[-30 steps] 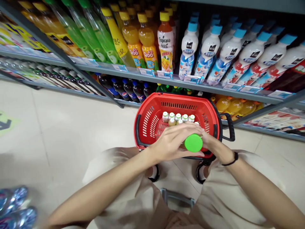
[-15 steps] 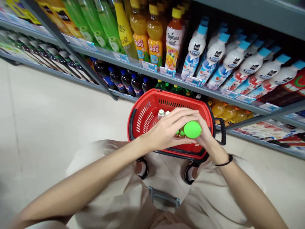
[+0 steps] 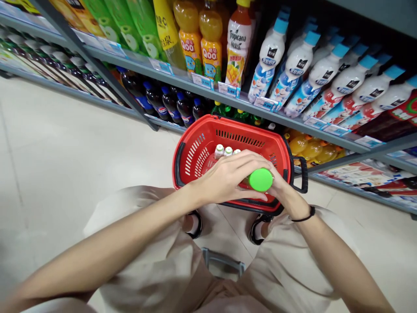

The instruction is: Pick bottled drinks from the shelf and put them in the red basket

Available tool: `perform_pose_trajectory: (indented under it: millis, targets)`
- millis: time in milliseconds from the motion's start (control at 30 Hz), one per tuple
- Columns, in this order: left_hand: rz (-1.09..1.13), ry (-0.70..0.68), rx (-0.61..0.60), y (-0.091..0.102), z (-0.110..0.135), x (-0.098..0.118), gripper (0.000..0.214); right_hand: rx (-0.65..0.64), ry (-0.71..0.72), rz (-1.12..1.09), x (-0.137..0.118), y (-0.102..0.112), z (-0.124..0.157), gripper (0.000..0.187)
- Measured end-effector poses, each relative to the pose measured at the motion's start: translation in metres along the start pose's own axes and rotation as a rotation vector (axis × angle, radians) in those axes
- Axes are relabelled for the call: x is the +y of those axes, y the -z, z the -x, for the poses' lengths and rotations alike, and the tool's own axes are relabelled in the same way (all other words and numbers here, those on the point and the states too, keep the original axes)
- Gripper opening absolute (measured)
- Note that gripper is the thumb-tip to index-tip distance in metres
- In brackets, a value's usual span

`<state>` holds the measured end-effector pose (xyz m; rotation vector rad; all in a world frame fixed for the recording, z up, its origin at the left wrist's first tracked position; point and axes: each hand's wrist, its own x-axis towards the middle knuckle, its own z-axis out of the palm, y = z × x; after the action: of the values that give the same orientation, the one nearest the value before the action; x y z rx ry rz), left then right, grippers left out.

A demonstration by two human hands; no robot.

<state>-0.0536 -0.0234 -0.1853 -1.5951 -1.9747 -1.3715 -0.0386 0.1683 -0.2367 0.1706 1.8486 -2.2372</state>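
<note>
A bottle with a wide bright green cap (image 3: 260, 179) is held upright between my two hands, above the red shopping basket (image 3: 199, 130). My left hand (image 3: 230, 176) wraps around it from the left, with the fingers reaching along its far side and the thumb on the near side. From the right, my right hand (image 3: 279, 184) closes around the same bottle, its fingers mostly hidden. The bottle's body is largely covered by both hands. Inside the basket, several small white-capped bottles (image 3: 219, 151) stand in a row, partly behind my left hand.
The basket's black handle (image 3: 301, 176) sticks out at its right end. Beyond it runs a drinks shelf (image 3: 182, 80) with Qoo bottles (image 3: 211, 54), white blue-capped bottles (image 3: 296, 65) and cola bottles (image 3: 169, 104) below. A small grey stool (image 3: 223, 263) shows between the legs.
The view has shifted slightly. More of the white-capped bottles shows past my left hand, and the smaller green caps beside the held bottle are now hidden. Both hands keep their hold.
</note>
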Motion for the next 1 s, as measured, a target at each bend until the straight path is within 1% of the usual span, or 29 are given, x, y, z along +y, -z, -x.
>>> perform_pose_trajectory:
  millis: [67, 100, 133, 167, 233, 300, 333, 400, 467, 533, 633, 733, 833, 1000]
  targets:
    - [0.012, 0.03, -0.001, -0.001, -0.001, 0.003, 0.052, -0.019, -0.078, -0.044, -0.002, -0.002, 0.003, 0.039]
    - [0.022, 0.073, 0.023, -0.001, -0.002, 0.005, 0.052, -0.029, -0.125, -0.063, -0.003, -0.002, 0.005, 0.041]
    - [0.034, 0.154, 0.066, 0.0, -0.003, 0.006, 0.053, -0.054, -0.178, -0.076, -0.005, -0.003, 0.007, 0.045]
    - [0.053, 0.269, 0.13, 0.0, -0.005, 0.007, 0.054, -0.094, -0.231, -0.087, -0.008, -0.004, 0.01, 0.051]
    - [0.121, 0.54, 0.294, 0.003, -0.011, 0.004, 0.053, -0.186, -0.295, -0.11, -0.015, -0.005, 0.014, 0.062]
    - [0.259, 0.768, 0.446, 0.007, -0.017, -0.003, 0.048, -0.264, -0.291, -0.14, -0.022, -0.008, 0.017, 0.065]
    - [0.348, 0.844, 0.511, 0.01, -0.02, -0.007, 0.047, -0.286, -0.264, -0.151, -0.025, -0.009, 0.018, 0.063]
    - [0.515, 0.948, 0.619, 0.014, -0.023, -0.016, 0.049, -0.304, -0.207, -0.142, -0.027, -0.013, 0.021, 0.057]
    - [0.629, 1.001, 0.689, 0.017, -0.023, -0.022, 0.052, -0.284, -0.154, -0.114, -0.026, -0.016, 0.022, 0.053]
    - [0.684, 1.022, 0.712, 0.019, -0.023, -0.024, 0.052, -0.237, -0.112, -0.1, -0.023, -0.017, 0.023, 0.051]
    - [0.708, 1.042, 0.672, 0.023, -0.023, -0.02, 0.052, -0.197, -0.098, -0.109, -0.018, -0.016, 0.023, 0.053]
    - [0.72, 1.034, 0.626, 0.027, -0.023, -0.015, 0.053, -0.186, -0.103, -0.111, -0.019, -0.014, 0.023, 0.062]
    - [0.736, 1.025, 0.62, 0.029, -0.022, -0.013, 0.054, -0.189, -0.115, -0.099, -0.022, -0.014, 0.023, 0.069]
    - [0.767, 1.003, 0.615, 0.027, -0.017, -0.015, 0.049, -0.19, -0.127, -0.096, -0.025, -0.014, 0.024, 0.073]
